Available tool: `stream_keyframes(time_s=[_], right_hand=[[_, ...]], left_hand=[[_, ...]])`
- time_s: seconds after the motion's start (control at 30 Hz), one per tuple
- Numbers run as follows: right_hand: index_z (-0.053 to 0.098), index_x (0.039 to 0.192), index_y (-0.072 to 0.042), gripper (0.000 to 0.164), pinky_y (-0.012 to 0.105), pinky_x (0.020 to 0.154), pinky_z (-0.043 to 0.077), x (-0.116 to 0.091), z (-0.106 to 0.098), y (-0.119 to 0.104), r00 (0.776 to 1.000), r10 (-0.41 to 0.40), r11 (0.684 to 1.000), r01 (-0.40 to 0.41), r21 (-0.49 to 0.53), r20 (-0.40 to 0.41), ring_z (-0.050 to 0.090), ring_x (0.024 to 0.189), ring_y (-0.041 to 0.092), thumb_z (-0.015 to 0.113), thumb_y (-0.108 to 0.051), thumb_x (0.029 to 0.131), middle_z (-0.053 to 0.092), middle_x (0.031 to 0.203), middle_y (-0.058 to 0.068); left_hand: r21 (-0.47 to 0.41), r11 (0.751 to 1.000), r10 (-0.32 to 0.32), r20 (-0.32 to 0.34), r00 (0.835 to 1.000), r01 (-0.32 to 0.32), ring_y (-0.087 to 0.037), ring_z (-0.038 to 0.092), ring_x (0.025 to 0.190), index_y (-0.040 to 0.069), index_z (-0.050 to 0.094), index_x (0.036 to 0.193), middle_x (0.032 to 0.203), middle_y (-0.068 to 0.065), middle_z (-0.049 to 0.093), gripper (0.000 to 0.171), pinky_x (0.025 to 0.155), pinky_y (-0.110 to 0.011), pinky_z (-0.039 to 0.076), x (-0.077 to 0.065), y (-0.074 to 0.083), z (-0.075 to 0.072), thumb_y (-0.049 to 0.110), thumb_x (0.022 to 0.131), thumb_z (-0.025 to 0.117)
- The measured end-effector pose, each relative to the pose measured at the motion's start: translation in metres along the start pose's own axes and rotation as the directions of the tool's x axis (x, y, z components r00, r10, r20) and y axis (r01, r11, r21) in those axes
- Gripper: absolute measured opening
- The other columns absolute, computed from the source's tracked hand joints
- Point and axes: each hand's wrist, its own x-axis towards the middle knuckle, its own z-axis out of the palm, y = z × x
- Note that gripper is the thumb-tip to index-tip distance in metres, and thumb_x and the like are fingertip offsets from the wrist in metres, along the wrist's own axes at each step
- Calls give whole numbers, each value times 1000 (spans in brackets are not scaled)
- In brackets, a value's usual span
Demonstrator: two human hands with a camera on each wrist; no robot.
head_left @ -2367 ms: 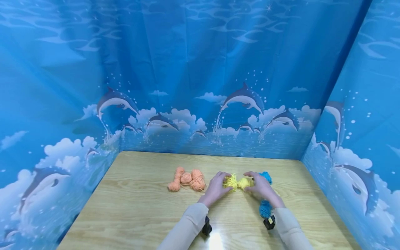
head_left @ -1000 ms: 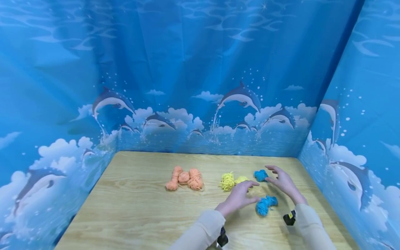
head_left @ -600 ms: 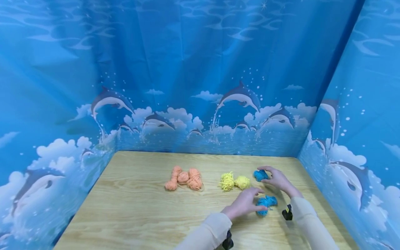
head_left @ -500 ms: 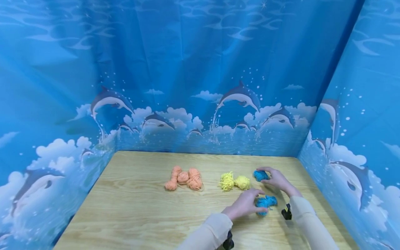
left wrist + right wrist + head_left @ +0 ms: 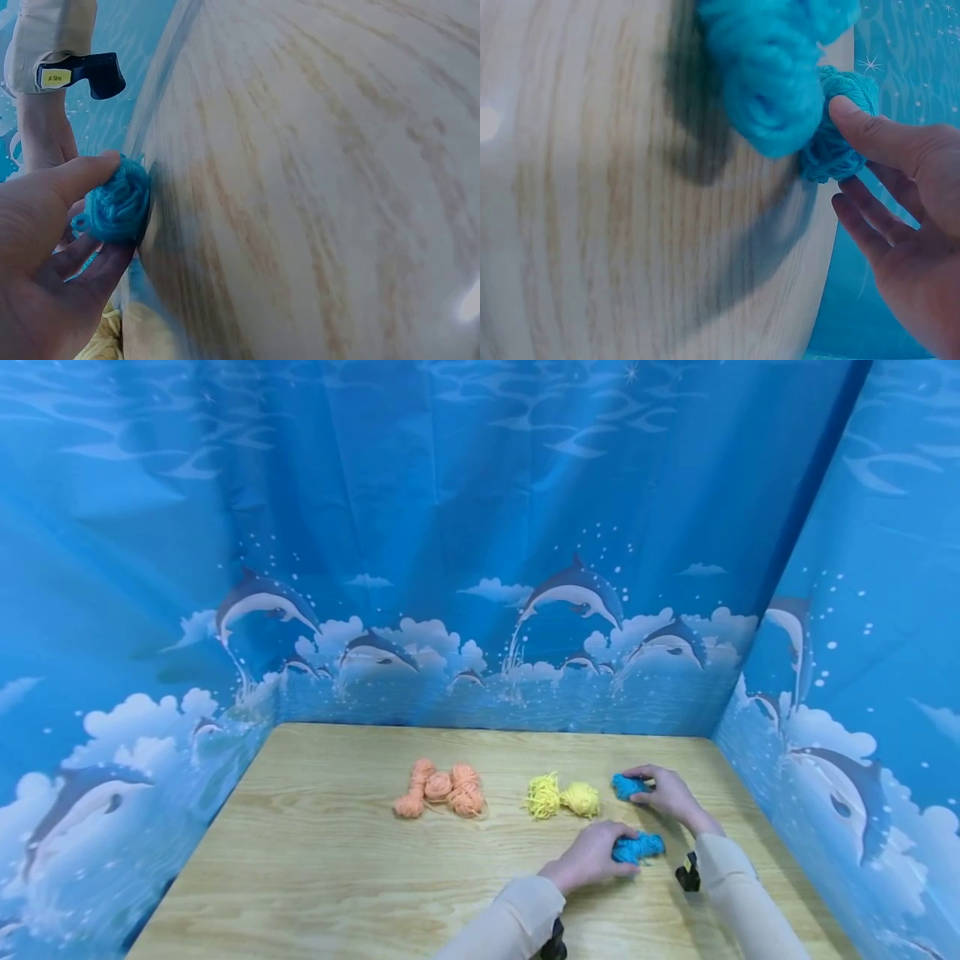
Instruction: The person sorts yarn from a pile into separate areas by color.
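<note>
In the head view my left hand (image 5: 595,854) grips the left end of the nearer skein of blue yarn (image 5: 643,846). The left wrist view shows thumb and fingers on either side of this blue yarn (image 5: 121,202). Farther back, my right hand (image 5: 667,795) holds the smaller bundle of blue yarn (image 5: 626,787) from its right side. Its thumb lies across that blue yarn (image 5: 830,154) in the right wrist view, with fingertips at the lower edge. The nearer blue skein (image 5: 765,82) looms large in front there.
Two bundles of yellow yarn, one loose and stringy (image 5: 543,796) and one round (image 5: 581,799), lie left of the hands. Several balls of peach yarn (image 5: 438,787) sit farther left on the wooden table (image 5: 322,860). A blue dolphin curtain (image 5: 480,527) stands behind the table.
Both hands have let go of the yellow yarn and moved right to the blue yarn. Over the last half second the fingers have closed on the two blue bundles.
</note>
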Motion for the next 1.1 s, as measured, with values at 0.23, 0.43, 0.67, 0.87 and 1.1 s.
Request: stream_keyframes(time_s=[0.23,0.43,0.67,0.87,1.1], right_hand=[[68,123,2,38,54,89,56,4,3,0,1000,6,1000,-6,9,-13,62,111,45,78,-3,87,65,122,26],[69,123,2,38,54,89,55,6,5,0,1000,24,1000,-24,-2,-6,63,108,44,78,-4,87,66,122,25],[69,123,2,38,53,89,56,5,6,1,999,47,999,-47,9,-5,64,108,44,79,-6,87,65,123,26],[68,122,4,37,53,87,57,1,6,2,999,33,999,-32,23,-22,64,107,45,78,-3,87,64,123,28],[69,121,5,36,51,87,58,-1,4,2,999,31,999,-30,20,-41,62,110,47,77,0,86,63,124,30]], left_hand=[[-16,999,-42,-39,998,41,0,59,107,19,70,120,116,9,67,37,91,-11,45,-3,-2,-1,23,85,81],[-128,988,-91,-66,994,82,1,58,103,20,69,117,112,10,66,33,88,-13,47,-6,-7,-6,18,86,80],[-233,970,-112,-162,980,73,-1,58,110,21,68,120,118,10,66,34,94,-17,48,-12,-10,-21,17,88,79],[-309,946,-166,-191,967,102,-1,58,110,26,68,122,120,12,65,35,94,-20,50,-17,-13,-37,17,89,79],[-380,919,-215,-254,943,107,-3,59,108,26,69,122,119,12,65,36,92,-23,51,-26,-19,-55,16,88,79]])
